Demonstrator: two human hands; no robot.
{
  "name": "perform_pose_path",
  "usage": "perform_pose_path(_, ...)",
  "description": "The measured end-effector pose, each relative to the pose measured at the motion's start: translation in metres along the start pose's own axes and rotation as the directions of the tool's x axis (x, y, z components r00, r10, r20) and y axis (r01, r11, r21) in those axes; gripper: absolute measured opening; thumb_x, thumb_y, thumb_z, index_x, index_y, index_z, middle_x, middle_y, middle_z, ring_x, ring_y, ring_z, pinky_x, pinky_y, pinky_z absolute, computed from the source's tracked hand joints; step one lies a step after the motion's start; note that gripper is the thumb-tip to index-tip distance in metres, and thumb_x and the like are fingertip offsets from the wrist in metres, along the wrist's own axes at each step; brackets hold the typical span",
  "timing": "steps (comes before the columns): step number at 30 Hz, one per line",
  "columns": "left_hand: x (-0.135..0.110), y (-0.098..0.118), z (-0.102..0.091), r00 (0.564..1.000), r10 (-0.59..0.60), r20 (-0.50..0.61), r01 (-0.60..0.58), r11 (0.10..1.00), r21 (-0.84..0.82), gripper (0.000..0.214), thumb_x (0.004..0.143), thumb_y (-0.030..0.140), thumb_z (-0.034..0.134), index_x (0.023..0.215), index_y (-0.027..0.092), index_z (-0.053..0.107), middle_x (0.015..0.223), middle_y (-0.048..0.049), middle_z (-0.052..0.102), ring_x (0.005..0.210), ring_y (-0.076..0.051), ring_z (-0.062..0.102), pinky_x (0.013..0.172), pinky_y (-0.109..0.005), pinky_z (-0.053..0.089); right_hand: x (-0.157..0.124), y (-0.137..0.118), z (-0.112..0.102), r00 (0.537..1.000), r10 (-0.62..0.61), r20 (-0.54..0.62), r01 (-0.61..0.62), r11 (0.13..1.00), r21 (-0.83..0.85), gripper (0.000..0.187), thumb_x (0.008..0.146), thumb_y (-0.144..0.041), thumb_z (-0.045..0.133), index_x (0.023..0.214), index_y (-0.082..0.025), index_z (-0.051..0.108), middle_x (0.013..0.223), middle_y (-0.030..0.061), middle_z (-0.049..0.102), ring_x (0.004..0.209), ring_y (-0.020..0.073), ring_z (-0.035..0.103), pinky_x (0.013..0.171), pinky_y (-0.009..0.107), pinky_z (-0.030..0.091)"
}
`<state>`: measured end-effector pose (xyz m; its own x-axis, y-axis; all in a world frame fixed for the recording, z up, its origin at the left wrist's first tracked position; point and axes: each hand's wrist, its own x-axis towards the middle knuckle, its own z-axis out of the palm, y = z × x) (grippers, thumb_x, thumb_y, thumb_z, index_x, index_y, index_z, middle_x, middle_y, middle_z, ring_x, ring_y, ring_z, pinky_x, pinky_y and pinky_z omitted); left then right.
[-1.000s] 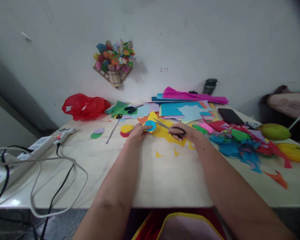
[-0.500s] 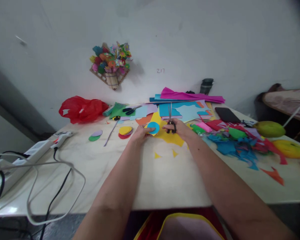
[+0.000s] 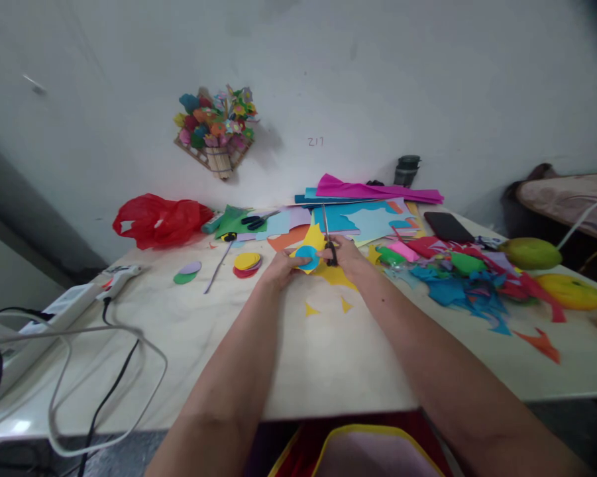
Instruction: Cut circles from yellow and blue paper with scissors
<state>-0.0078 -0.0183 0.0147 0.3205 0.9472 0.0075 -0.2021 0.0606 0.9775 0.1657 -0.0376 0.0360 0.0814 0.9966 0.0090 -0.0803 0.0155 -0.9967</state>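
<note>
My left hand (image 3: 280,267) pinches a blue paper circle (image 3: 305,256) together with a piece of yellow paper (image 3: 314,234) that shows around its edge. My right hand (image 3: 348,254) grips dark-handled scissors (image 3: 325,220) with the blades pointing up and away from me, right beside the circle. The right fingertips reach the circle's right edge. Under both hands lies a larger yellow sheet (image 3: 338,277). Two small yellow scraps (image 3: 346,305) rest nearer to me. Left of the hands is a pile of paper circles (image 3: 247,262), yellow on top.
Coloured sheets (image 3: 372,218) and a second pair of scissors (image 3: 256,220) lie toward the wall. Paper scraps (image 3: 470,281), a phone (image 3: 448,227) and yellow-green fruit (image 3: 531,254) are on the right. A red plastic bag (image 3: 162,220) and a power strip (image 3: 62,311) with cables occupy the left.
The right hand and scissors have moved left, up to the circle, and the right fingertips now meet its edge. The yellow paper around the circle has turned. The view has shifted slightly.
</note>
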Motion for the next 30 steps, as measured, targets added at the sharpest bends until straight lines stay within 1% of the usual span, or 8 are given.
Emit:
perform_pose_path(7, 0.000, 0.000, 0.001, 1.000, -0.009, 0.005, 0.009, 1.000, 0.006, 0.031, 0.048, 0.017, 0.087, 0.074, 0.009, 0.072, 0.074, -0.0085, 0.072, 0.065, -0.018, 0.065, 0.057, -0.027, 0.051, 0.001, 0.002, 0.002, 1.000, -0.008, 0.001, 0.009, 0.999, -0.041, 0.041, 0.054, -0.027, 0.081, 0.089, -0.020, 0.063, 0.053, -0.0056, 0.054, 0.051, 0.0128, 0.053, 0.045, 0.022, 0.033)
perform_pose_path(13, 0.003, -0.003, 0.002, 1.000, -0.012, -0.012, 0.011, 0.996, -0.083, 0.032, 0.050, 0.016, 0.087, 0.078, 0.009, 0.073, 0.076, -0.0083, 0.073, 0.065, -0.018, 0.066, 0.056, -0.026, 0.053, 0.001, 0.003, 0.004, 0.997, -0.064, -0.043, 0.066, 0.997, 0.040, 0.043, 0.049, -0.026, 0.084, 0.084, -0.019, 0.061, 0.053, -0.0075, 0.054, 0.048, 0.0093, 0.048, 0.048, 0.022, 0.036)
perform_pose_path(17, 0.003, -0.003, 0.005, 0.998, -0.019, -0.054, 0.006, 0.973, -0.233, 0.025, 0.063, 0.023, 0.084, 0.081, 0.010, 0.072, 0.075, -0.0072, 0.072, 0.063, -0.016, 0.066, 0.056, -0.025, 0.055, 0.001, 0.003, 0.006, 0.990, -0.095, -0.105, 0.108, 0.987, 0.117, 0.044, 0.047, -0.028, 0.086, 0.080, -0.020, 0.058, 0.055, -0.0079, 0.054, 0.046, 0.0080, 0.048, 0.046, 0.021, 0.037)
perform_pose_path(20, 0.003, 0.000, 0.007, 0.996, -0.064, -0.065, 0.036, 0.934, -0.356, 0.027, 0.076, 0.038, 0.077, 0.083, 0.013, 0.069, 0.076, -0.0078, 0.072, 0.063, -0.018, 0.067, 0.061, -0.031, 0.060, 0.001, 0.001, 0.006, 0.984, -0.108, -0.141, 0.126, 0.984, 0.129, 0.043, 0.050, -0.031, 0.086, 0.079, -0.021, 0.057, 0.056, -0.0077, 0.053, 0.046, 0.0088, 0.049, 0.045, 0.022, 0.040)
perform_pose_path(22, 0.001, 0.000, 0.009, 0.995, -0.078, -0.061, 0.048, 0.920, -0.390, 0.030, 0.080, 0.042, 0.074, 0.085, 0.013, 0.068, 0.077, -0.0085, 0.072, 0.065, -0.019, 0.068, 0.065, -0.035, 0.062, 0.000, 0.000, 0.007, 0.981, -0.114, -0.157, 0.133, 0.984, 0.120, 0.043, 0.051, -0.034, 0.086, 0.079, -0.021, 0.057, 0.056, -0.0075, 0.053, 0.046, 0.0095, 0.051, 0.044, 0.022, 0.040)
perform_pose_path(24, 0.000, 0.000, 0.012, 0.997, -0.063, -0.051, 0.039, 0.922, -0.384, 0.027, 0.076, 0.037, 0.078, 0.086, 0.013, 0.069, 0.077, -0.0084, 0.072, 0.066, -0.018, 0.068, 0.068, -0.035, 0.062, 0.000, -0.001, 0.007, 0.977, -0.117, -0.178, 0.138, 0.984, 0.111, 0.044, 0.051, -0.036, 0.086, 0.079, -0.021, 0.056, 0.055, -0.0075, 0.052, 0.047, 0.0102, 0.052, 0.044, 0.022, 0.040)
perform_pose_path(27, 0.000, -0.002, 0.020, 0.998, -0.034, -0.058, 0.012, 0.940, -0.341, 0.025, 0.066, 0.022, 0.085, 0.084, 0.011, 0.070, 0.077, -0.0068, 0.072, 0.065, -0.016, 0.068, 0.069, -0.031, 0.062, 0.000, -0.001, 0.008, 0.972, -0.112, -0.208, 0.136, 0.985, 0.107, 0.044, 0.051, -0.039, 0.086, 0.078, -0.022, 0.055, 0.055, -0.0076, 0.051, 0.048, 0.0108, 0.053, 0.043, 0.022, 0.039)
perform_pose_path(30, 0.002, -0.006, 0.028, 0.987, 0.000, -0.160, -0.054, 0.941, -0.333, 0.029, 0.059, 0.015, 0.087, 0.083, 0.011, 0.070, 0.077, -0.0057, 0.072, 0.066, -0.015, 0.067, 0.071, -0.030, 0.062, -0.001, -0.001, 0.010, 0.970, -0.105, -0.217, 0.134, 0.983, 0.124, 0.043, 0.053, -0.039, 0.085, 0.078, -0.022, 0.054, 0.055, -0.0079, 0.051, 0.048, 0.0105, 0.054, 0.044, 0.022, 0.040)
